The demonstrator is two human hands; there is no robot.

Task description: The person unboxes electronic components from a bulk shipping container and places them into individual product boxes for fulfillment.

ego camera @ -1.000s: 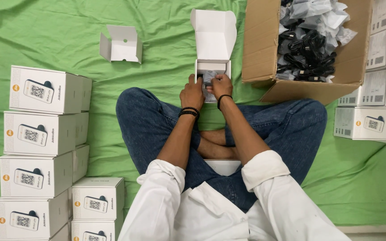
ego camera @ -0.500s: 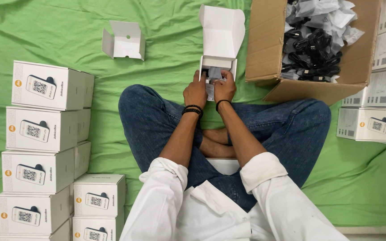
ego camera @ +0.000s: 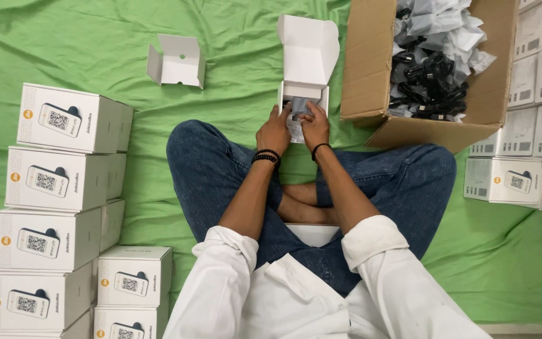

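Both hands pushed deeper into open white box (ego camera: 303, 94). Left hand (ego camera: 275, 130), right hand (ego camera: 315, 124) pinch grey bagged item (ego camera: 298, 107): light, crinkly, slippery; grip edges.

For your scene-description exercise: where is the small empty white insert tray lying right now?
In the head view, the white insert tray lies on the green sheet, upper left, apart from the left hand and above the stacked white boxes.

2 open boxes (ego camera: 305, 69), 1 carton (ego camera: 371, 75) (brown)

An open white carton (ego camera: 305, 94) stands mid-cloth, white boxes (ego camera: 64, 119) stacked left, a brown cardboard box (ego camera: 371, 63) right.
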